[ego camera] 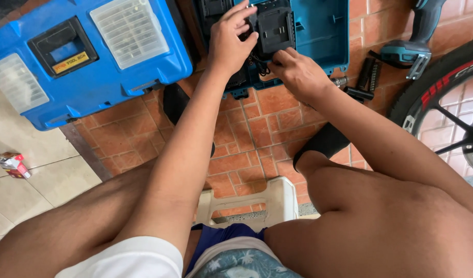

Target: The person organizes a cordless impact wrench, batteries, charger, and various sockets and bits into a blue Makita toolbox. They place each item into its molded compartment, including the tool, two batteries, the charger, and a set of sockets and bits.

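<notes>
An open teal tool case [319,36] lies on the red brick-patterned floor ahead of my knees. Inside it sits a black battery charger [275,28]. My left hand [231,38] rests on the charger's left side, fingers spread over its top edge. My right hand [298,72] is at the case's front edge, fingers pinched on a black cord [261,66] just below the charger.
A blue toolbox [87,56] with clear lid compartments stands at the left. A teal cordless power tool [414,46] and black bits [365,77] lie at the right, beside a wheel's tyre [437,82]. I sit on a white plastic stool [267,201]. A small carton [14,164] lies far left.
</notes>
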